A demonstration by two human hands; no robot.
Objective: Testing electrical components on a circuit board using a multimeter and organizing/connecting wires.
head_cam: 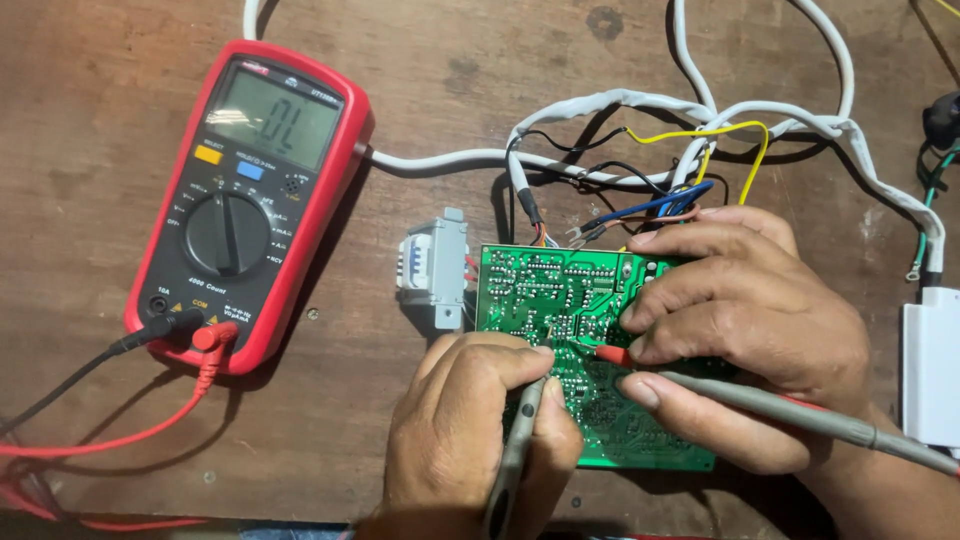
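Green circuit board [560, 290] under probe-pinching fingers [640, 345]

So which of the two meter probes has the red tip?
The grey probe with the red tip held by the right hand, lying across the green circuit board. The left hand's probe shows no red.

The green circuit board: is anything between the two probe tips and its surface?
Nothing visible. The left hand and right hand each hold a probe right down on the bare solder side of the green circuit board. The loose coloured wires lie beyond its far edge.
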